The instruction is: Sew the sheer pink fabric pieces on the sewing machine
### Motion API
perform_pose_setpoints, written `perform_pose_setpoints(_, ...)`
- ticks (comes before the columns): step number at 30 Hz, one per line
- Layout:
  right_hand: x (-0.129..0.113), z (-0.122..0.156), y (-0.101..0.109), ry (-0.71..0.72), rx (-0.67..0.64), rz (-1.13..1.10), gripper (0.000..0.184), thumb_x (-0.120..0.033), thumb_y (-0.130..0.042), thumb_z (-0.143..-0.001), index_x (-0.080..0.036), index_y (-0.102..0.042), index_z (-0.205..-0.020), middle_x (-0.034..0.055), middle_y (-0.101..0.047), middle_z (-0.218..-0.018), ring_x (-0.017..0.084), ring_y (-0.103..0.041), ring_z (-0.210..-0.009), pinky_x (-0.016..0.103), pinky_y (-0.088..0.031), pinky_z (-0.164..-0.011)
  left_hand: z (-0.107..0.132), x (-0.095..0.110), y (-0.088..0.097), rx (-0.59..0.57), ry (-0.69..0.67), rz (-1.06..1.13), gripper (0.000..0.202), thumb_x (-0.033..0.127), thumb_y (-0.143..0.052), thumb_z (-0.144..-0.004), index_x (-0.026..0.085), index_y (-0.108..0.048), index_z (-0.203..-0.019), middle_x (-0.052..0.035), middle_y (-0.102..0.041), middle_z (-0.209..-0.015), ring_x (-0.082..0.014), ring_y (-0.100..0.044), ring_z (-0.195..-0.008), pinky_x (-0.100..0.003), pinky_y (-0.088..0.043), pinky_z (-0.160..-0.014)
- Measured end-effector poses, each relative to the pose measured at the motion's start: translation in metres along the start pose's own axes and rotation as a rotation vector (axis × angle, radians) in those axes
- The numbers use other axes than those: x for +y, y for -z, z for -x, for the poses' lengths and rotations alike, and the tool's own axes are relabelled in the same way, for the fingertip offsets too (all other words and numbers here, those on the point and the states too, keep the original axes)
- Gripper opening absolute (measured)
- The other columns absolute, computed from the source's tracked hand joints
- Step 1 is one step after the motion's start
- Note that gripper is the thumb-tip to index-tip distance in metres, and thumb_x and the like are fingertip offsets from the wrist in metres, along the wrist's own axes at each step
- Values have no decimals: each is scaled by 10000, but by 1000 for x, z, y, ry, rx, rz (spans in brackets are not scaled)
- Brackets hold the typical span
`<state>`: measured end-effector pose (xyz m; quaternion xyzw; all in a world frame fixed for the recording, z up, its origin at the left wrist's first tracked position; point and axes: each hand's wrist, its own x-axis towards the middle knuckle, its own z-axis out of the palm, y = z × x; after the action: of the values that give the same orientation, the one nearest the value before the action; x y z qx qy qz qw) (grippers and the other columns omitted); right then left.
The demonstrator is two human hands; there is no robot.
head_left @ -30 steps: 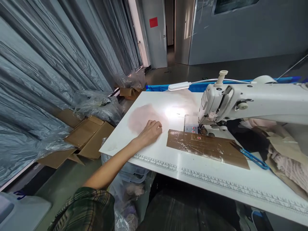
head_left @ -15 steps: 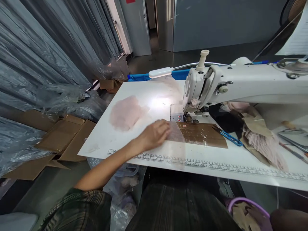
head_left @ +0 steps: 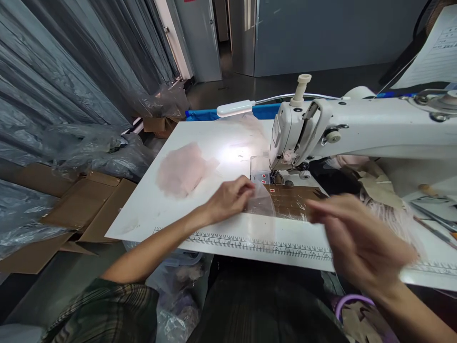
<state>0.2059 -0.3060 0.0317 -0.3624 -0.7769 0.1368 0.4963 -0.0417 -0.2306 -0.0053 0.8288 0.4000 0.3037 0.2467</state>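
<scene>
My left hand [head_left: 232, 200] is closed on the edge of a sheer pale pink piece of fabric [head_left: 262, 200], just left of the sewing machine's [head_left: 285, 133] needle area. The fabric drapes over a brown taped strip [head_left: 291, 202] and the table's front edge. My right hand [head_left: 364, 238] hangs in the air above the table's right front, smeared by motion, so I cannot make out its fingers or anything in them. It hides the place where the blue-handled thread snips lay. A crumpled heap of the same sheer fabric [head_left: 185, 169] lies on the left.
The white table [head_left: 139, 205] has a printed ruler [head_left: 246, 241] along its front. Fabric scraps [head_left: 382, 183] and metal tools [head_left: 433, 216] lie under the machine arm. A white lamp [head_left: 235, 108] stands behind. Cardboard boxes [head_left: 85, 200] are at left; a purple-rimmed bin [head_left: 352, 299] is below.
My right hand has come into view from the lower right and covers the snips. My left hand stays in nearly the same place with the fabric. The view has shifted slightly.
</scene>
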Motion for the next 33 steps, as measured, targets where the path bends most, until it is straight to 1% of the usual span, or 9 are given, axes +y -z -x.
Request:
perform_pose_setpoints(4, 19, -23, -39, -107, -335, -330, 297, -299, -541, -947, -260, -642, -1224, 98, -572, -1224, 238, -533, -1181, 393, -473, -983, 15, 51, -15, -311, -137, 280, 198, 187, -414, -976, 129, -585, -895, -28, -646, -762, -105, -616, -666, -224, -514, -655)
perform_pose_setpoints(6, 22, -26, -47, -199, -535, -544, 361, -382, -542, -948, -245, -613, -1274, 110, -560, -1276, 252, -523, -1209, 411, -450, -1019, 24, 67, -13, -332, -128, 330, 180, 170, -448, -954, 131, -598, -862, -48, -666, -787, -136, -649, -744, -240, -528, -701)
perform_pose_setpoints(10, 30, -21, -45, -462, -933, -877, 568, -426, -656, -874, -217, -505, -1381, 115, -640, -1167, 227, -625, -1056, 345, -522, -910, 38, 73, 9, -352, 152, 440, 196, 245, -456, -978, 144, -621, -1010, -34, -668, -752, -97, -633, -576, -193, -513, -553)
perform_pose_setpoints(15, 62, -3, -37, -772, -1481, -859, 577, -435, -706, -834, -168, -534, -1315, 60, -687, -824, 130, -654, -603, 234, -527, -583, 57, 54, 25, -163, 508, 541, 320, 403, -442, -982, 173, -577, -1158, -43, -651, -937, -46, -572, -479, -132, -421, -346)
perform_pose_setpoints(19, 87, -8, -43, -823, -1271, -704, 529, -517, -631, -867, -138, -570, -1231, 70, -679, -851, 144, -652, -688, 241, -501, -621, 62, 24, 18, -26, 513, 346, 319, 374, -403, -997, 174, -559, -1191, -47, -661, -959, -68, -599, -507, -169, -488, -392)
perform_pose_setpoints(23, 108, -24, -58, -685, -935, -293, 475, -590, -570, -872, -164, -637, -1072, 46, -646, -773, 141, -566, -648, 246, -424, -549, 45, -5, 12, 75, 274, -332, 298, 104, -398, -961, 117, -535, -1225, -114, -662, -1037, -208, -685, -893, -317, -601, -717)
perform_pose_setpoints(26, 116, -27, -67, -565, -767, -147, 443, -591, -522, -897, -200, -643, -1068, 64, -672, -839, 159, -556, -633, 276, -427, -527, 23, -13, 10, 41, 146, -728, 369, -4, -358, -917, 77, -535, -1230, -195, -608, -1182, -293, -637, -1052, -440, -586, -803)
perform_pose_setpoints(29, 118, -23, -69, -520, -714, -207, 414, -555, -516, -913, -200, -647, -1080, 79, -692, -846, 193, -609, -660, 301, -478, -530, 0, -9, 8, -84, -102, -597, 346, 15, -397, -922, 127, -593, -1184, -153, -612, -1226, -243, -624, -1089, -400, -575, -871)
perform_pose_setpoints(33, 122, -24, -61, -570, -730, -268, 404, -528, -554, -893, -191, -660, -1090, 84, -715, -888, 241, -683, -818, 333, -562, -650, -21, -6, 2, -445, -329, -147, 256, 139, -579, -899, 229, -652, -1128, -45, -659, -1187, -150, -605, -1142, -293, -518, -1009)
